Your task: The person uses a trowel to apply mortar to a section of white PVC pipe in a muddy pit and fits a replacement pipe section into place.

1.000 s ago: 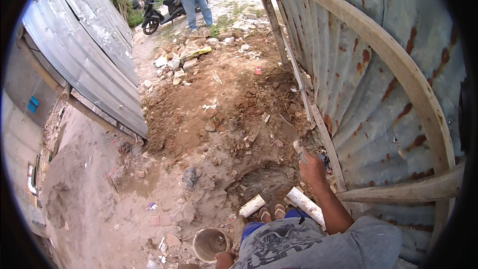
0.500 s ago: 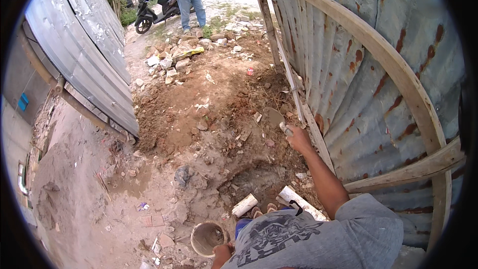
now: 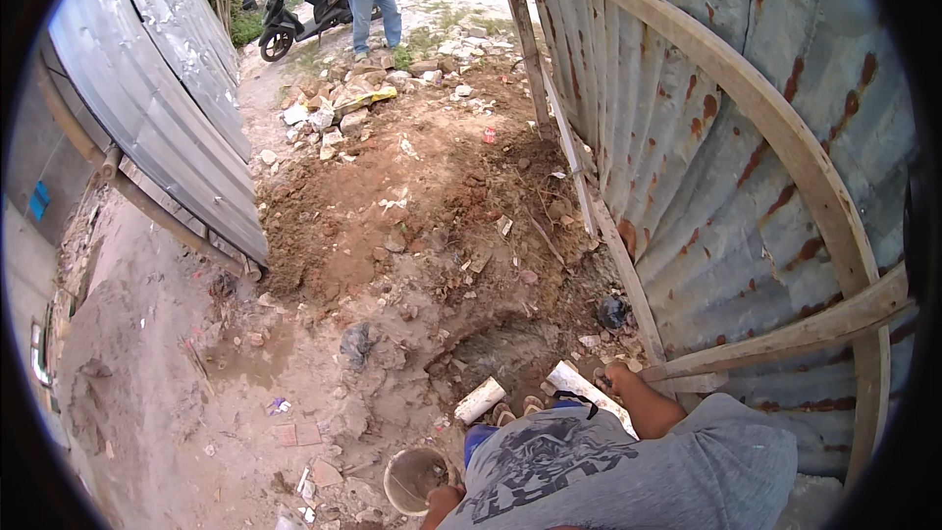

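My left hand [image 3: 444, 498] grips the rim of a grey bucket [image 3: 412, 479] low at the bottom edge. My right hand [image 3: 616, 383] is down at my right side, closed around the handle of a trowel, whose blade is mostly hidden. It is just beside a long white pipe [image 3: 579, 385]. A shorter white pipe [image 3: 479, 398] lies left of my sandaled feet, at the edge of a shallow muddy hollow [image 3: 491, 351].
A rusty corrugated metal fence [image 3: 746, 206] with wooden battens stands close on my right, another metal panel [image 3: 147, 88] on the left. Ahead are loose dirt, a rubble pile [image 3: 334, 113], a parked scooter [image 3: 304, 20] and a standing person [image 3: 371, 0] in a red shirt.
My right hand has lowered from out in front over the dirt to my side near the long pipe. My left hand stays on the bucket. The view has shifted slightly.
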The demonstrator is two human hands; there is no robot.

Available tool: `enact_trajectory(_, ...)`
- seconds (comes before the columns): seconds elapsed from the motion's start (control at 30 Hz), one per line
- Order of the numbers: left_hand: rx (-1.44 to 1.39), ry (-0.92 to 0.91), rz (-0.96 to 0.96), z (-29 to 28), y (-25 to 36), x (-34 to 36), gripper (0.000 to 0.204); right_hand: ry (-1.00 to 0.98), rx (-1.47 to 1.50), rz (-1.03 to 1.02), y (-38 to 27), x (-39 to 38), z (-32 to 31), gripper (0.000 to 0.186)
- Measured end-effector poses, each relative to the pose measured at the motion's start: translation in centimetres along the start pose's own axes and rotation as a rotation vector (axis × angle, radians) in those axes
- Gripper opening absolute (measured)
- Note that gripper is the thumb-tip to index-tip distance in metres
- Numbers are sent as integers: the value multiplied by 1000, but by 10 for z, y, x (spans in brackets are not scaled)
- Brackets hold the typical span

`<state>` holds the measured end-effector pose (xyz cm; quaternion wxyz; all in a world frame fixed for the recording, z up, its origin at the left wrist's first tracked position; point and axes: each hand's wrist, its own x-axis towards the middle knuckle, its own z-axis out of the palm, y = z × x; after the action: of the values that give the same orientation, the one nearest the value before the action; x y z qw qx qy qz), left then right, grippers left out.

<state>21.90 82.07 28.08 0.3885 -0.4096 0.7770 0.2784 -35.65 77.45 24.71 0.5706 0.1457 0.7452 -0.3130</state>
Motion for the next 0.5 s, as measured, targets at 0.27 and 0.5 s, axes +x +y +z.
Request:
enact_trajectory(0.27,-137,-241,-126,-67,-2,-10,53,143,135,37,29,-10,-21,7)
enact_trajectory(0.5,-131,290,-1,-65,-10,-26,48,129,97,-24,29,-26,0,7)
